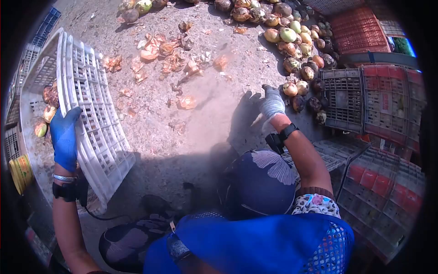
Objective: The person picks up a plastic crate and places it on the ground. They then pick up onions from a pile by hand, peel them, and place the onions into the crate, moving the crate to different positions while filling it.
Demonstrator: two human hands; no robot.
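Note:
My left hand [65, 137], in a blue glove, grips the rim of a white plastic crate [98, 118] that is tipped on its side. Inside the crate, several onions [49, 112] lie against its wall. My right hand [273, 104], in a pale glove, reaches over the ground with fingers stretched out and holds nothing I can make out. Just beyond it are a few onions [290, 89] at the near end of a long pile [288, 34]; a small gap shows between hand and onions.
Loose papery onion skins [155, 45] are scattered over the dusty ground [205, 123]. Red and grey crates [385, 98] line the right side, some close to my right arm. A yellow round container [20, 174] stands at far left. More onions [131, 15] lie at the top.

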